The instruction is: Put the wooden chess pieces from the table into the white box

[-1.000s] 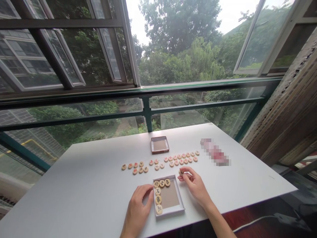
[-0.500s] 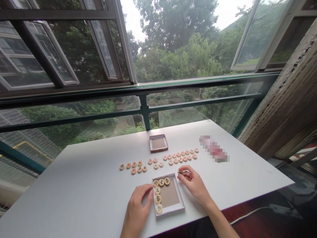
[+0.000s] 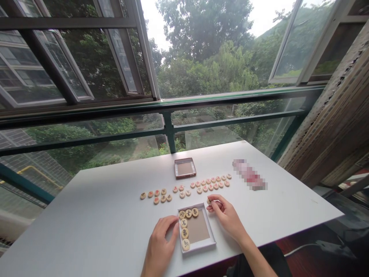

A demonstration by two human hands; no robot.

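By the white box [image 3: 199, 227], pinching a round piece [image 3: 209, 201] in the right hand [image 3: 227, 216], with the left hand [image 3: 160, 236] at its left edge, thumb and finger apart.

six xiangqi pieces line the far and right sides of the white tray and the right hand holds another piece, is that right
Not quite: the head view shows the six xiangqi pieces lining the white tray's far and left sides. The right hand does hold another piece.

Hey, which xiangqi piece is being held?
The piece pinched by the right hand, near the far-right corner of the white box; the other pieces lie inside that box or on the table.
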